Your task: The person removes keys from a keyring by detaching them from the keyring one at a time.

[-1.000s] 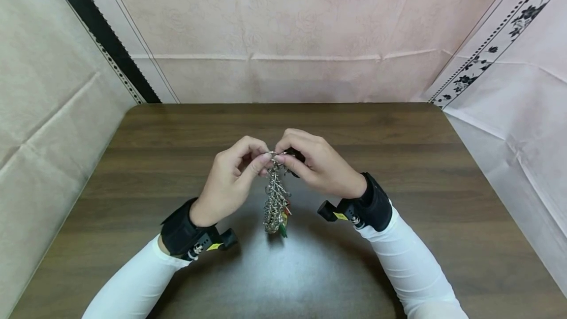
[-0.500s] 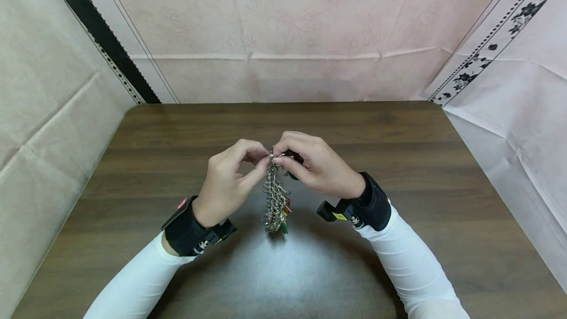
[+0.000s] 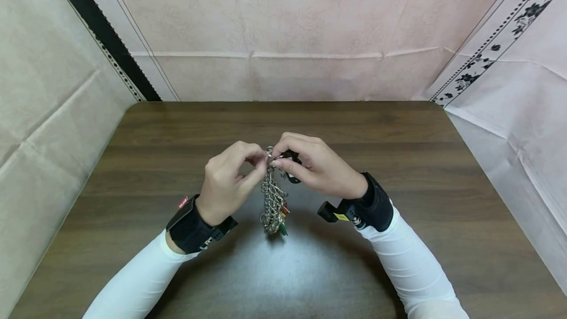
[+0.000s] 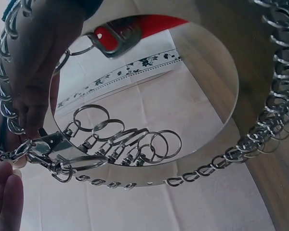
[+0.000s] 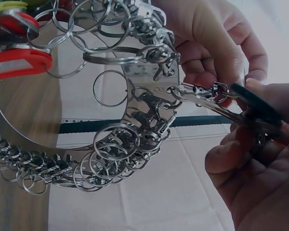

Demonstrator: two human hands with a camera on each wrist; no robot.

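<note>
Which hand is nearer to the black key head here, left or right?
Right. The right hand grips the black key head between thumb and fingers; the left hand is off to its left, pinching a small metal clasp.

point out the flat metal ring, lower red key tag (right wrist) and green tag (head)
Flat metal ring point(image 5: 148, 79), right wrist view: bare right side.
Lower red key tag point(image 5: 21, 64), right wrist view: middle of its body.
Green tag point(image 3: 283, 229), head view: its visible part.
</note>
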